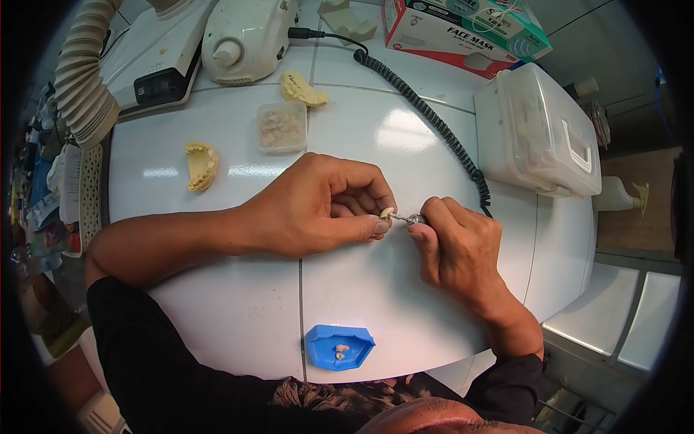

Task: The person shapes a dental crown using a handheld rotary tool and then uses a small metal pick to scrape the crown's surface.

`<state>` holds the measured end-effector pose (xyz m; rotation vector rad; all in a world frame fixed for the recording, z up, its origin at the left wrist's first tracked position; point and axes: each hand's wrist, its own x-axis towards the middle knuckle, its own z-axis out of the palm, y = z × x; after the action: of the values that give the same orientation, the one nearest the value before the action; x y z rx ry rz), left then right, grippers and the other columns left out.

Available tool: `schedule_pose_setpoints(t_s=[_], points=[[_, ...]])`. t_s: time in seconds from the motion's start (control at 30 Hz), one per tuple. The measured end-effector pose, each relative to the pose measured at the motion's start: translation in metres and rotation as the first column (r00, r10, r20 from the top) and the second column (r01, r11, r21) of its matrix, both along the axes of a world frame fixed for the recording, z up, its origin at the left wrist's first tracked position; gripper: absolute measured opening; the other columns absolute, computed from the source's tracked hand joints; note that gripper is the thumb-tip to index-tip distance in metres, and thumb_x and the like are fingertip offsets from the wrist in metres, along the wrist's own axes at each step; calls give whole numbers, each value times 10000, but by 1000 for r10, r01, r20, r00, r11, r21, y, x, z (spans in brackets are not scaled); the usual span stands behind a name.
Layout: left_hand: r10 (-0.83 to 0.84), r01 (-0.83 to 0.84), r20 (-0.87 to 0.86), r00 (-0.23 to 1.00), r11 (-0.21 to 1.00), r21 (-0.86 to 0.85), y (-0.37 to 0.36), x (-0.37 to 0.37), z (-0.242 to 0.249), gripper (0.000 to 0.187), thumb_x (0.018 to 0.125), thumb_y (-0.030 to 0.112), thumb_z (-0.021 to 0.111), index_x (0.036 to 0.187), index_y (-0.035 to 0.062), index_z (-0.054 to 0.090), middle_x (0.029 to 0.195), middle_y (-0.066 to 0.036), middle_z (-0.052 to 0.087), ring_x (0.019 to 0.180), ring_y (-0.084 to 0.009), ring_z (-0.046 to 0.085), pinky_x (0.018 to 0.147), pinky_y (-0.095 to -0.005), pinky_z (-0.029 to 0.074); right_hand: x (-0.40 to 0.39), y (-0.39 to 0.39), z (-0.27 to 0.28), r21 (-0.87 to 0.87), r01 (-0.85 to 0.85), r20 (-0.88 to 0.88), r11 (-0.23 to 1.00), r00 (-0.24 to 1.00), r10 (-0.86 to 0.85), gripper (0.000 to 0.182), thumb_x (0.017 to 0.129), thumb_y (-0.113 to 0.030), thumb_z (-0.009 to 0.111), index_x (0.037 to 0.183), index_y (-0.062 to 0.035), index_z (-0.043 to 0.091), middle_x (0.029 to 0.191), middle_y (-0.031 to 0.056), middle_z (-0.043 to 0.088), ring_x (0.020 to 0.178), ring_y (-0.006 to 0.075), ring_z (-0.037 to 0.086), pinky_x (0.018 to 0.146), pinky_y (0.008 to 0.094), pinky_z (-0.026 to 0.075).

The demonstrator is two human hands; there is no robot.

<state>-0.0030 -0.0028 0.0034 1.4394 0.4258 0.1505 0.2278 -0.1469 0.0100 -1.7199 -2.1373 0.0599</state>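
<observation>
Near the middle of the white table, my left hand (318, 206) pinches a small cream-coloured piece (387, 213) between thumb and index finger. My right hand (463, 249) is closed around a metal handpiece (414, 220), whose thin tip points left and meets the small piece or lies right beside it. Below my hands, a blue tray (314, 350) holds small tooth-like pieces (341, 349). A clear box (283, 126) of pale pieces stands above my left hand, beside a yellowish dental cast (302, 90). Another cast (201, 166) lies further left.
A white control unit (246, 43) stands at the back, with a coiled black cable (426, 108) running right. Behind are a face mask box (448, 40) and, at right, a lidded plastic case (535, 130). A ribbed hose (83, 79) hangs at upper left.
</observation>
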Motion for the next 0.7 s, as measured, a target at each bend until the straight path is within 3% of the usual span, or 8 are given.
schedule_pose_setpoints(t_s=[0.2,0.7], points=[[2,-2,-4,1000,997,78,-1,-1,1,179,1018,34,807,1179,-21,750,1058,-66,815,983,-74,767,816,-204,609,-2,0,2,-5,-4,26,1000,1000,4,382,1091,-403,710,867,-107,620,674,47,535,473,252,541,465,385,415],[7,-5,-15,1000,995,99,0,-1,1,168,1005,21,802,1157,-21,743,1024,-59,809,932,-51,753,778,-182,589,-4,0,4,-23,-2,51,1000,999,3,365,1068,-395,738,874,-109,621,685,45,543,492,251,562,475,382,430]])
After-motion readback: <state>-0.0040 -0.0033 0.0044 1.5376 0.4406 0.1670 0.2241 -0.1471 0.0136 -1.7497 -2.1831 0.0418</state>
